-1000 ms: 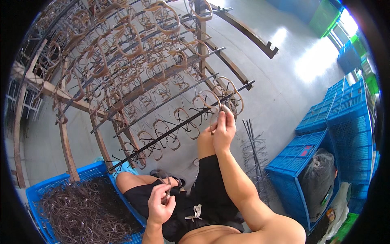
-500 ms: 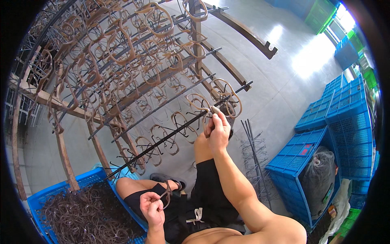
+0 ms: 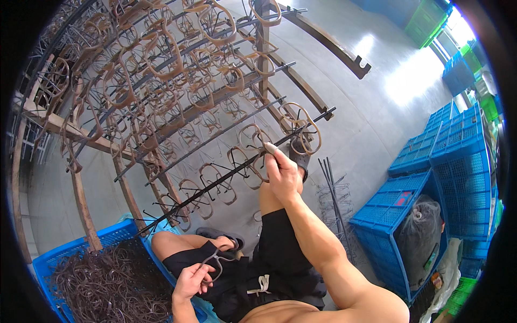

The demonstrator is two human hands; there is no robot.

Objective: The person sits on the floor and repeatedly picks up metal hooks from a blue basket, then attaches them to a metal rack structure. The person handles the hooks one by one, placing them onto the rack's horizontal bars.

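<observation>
My left hand (image 3: 189, 281) is closed over the black shorts, its fingers holding a dark eyeglass frame (image 3: 216, 257) by one rim. Farther out, my right hand (image 3: 284, 175) pinches a brown eyeglass frame (image 3: 249, 131) at a black rod (image 3: 221, 181) with wire prongs. The rod slants from the blue basket up to the right, across my legs. Several similar frames hang along it, one brown frame (image 3: 305, 129) near its far end. My fingers hide where the pinched frame meets its prongs.
A wooden rack (image 3: 124, 188) full of hanging frames fills the far left. A blue basket (image 3: 46, 277) of loose dark frames stands at near left. Stacked blue crates (image 3: 371, 223) are on the right, with bare pronged rods (image 3: 335, 202) on the floor beside them.
My right hand has shifted left along the rod with the brown frame. My left hand has lowered slightly left, and the frame in it has turned to show both rims.
</observation>
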